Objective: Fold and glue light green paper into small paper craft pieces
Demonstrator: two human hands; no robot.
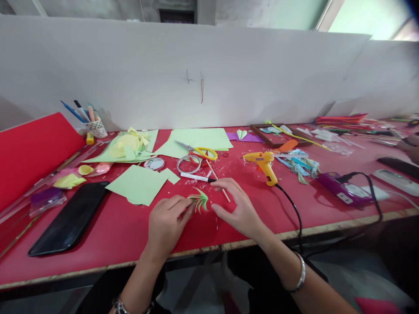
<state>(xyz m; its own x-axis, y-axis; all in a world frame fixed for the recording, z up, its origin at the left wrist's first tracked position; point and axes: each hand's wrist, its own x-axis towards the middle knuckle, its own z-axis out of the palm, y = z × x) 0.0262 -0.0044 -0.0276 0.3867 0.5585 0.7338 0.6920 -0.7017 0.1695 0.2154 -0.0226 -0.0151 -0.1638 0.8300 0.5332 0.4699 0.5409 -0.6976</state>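
red tabletop, pretty cluttered. left hand has a fringed green paper piece pinched in its fingertips, right hand just beside it, thumb and fingers spread, yellow glue gun lying beyond that one.

The fringed green piece I hold looks like matt paper. Beyond it lie shiny metal-bladed scissors; to its right, a smooth plastic glue gun.

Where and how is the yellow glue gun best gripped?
The yellow glue gun is probably best gripped around its handle by the right hand, from the near right: the handle slants toward the person, while the nozzle points left, away from that approach.
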